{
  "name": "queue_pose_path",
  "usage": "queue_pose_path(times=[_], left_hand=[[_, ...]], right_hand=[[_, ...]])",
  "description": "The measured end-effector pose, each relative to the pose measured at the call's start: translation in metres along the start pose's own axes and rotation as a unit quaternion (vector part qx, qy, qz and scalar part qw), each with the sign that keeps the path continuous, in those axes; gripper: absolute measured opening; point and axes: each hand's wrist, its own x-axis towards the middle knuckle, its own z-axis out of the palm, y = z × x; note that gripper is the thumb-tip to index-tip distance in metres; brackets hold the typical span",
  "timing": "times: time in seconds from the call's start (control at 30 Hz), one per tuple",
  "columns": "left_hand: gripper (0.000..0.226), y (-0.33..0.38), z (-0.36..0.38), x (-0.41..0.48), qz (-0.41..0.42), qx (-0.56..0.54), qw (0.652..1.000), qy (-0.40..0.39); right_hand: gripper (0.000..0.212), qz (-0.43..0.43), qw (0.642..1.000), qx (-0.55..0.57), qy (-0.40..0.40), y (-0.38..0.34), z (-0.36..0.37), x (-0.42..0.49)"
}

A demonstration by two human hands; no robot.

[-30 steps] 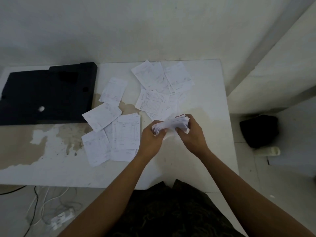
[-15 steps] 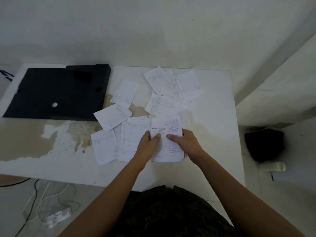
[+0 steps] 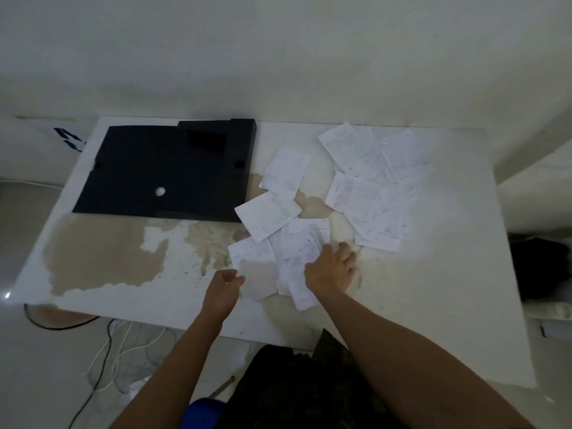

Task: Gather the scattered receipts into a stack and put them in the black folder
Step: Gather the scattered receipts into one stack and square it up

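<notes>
Receipts [image 3: 356, 196] with illegibly small print

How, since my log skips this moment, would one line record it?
step: gathering | right hand: flat on near receipts | left hand: curled beside them, grip unclear | far receipts: scattered | black folder: untouched

A worn white table [image 3: 433, 305] stands against a wall [image 3: 278, 57], cables [image 3: 106, 346] lying on the floor [image 3: 46, 382].

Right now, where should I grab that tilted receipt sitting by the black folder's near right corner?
Pinch the tilted receipt at its near right edge, coming from the right hand side. It lies flat, but that edge seems to ride over the pile below, leaving a lip for a fingertip grip. The black folder crowds its left corner.
</notes>
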Motion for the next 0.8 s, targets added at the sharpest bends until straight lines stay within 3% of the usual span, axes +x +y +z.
queue_pose_path(times=[0.07, 0.17, 0.33, 0.4, 0.5, 0.6, 0.8], left_hand=[[0.032, -0.002, -0.017, 0.010, -0.006, 0.018, 1.000, -0.021], [0.035, -0.003, -0.031, 0.027, -0.005, 0.066, 0.996, -0.055], [0.022, 0.003, -0.041, 0.052, 0.023, 0.138, 0.985, -0.101], [0.027, 0.002, -0.042, 0.061, 0.028, 0.148, 0.981, -0.121], [0.043, 0.006, -0.044, 0.067, 0.047, 0.139, 0.978, -0.145], [0.012, 0.018, -0.043, 0.060, 0.054, 0.123, 0.976, -0.169], [0.022, 0.017, -0.045, 0.070, 0.059, 0.090, 0.978, -0.180]], right_hand=[[0.044, 0.010, 1.000, -0.002, 0.029, -0.010, 0.003, -0.002], [0.043, 0.041, 0.997, 0.065, 0.010, -0.021, 0.005, 0.000], [0.058, 0.098, 0.973, 0.205, 0.026, -0.015, -0.004, 0.001], [0.065, 0.127, 0.965, 0.229, 0.008, -0.001, -0.010, 0.002], [0.056, 0.156, 0.961, 0.226, -0.003, 0.014, -0.009, 0.001], [0.044, 0.155, 0.977, 0.147, 0.027, 0.008, 0.003, -0.004], [0.045, 0.138, 0.967, 0.208, 0.054, -0.008, -0.005, -0.005]])
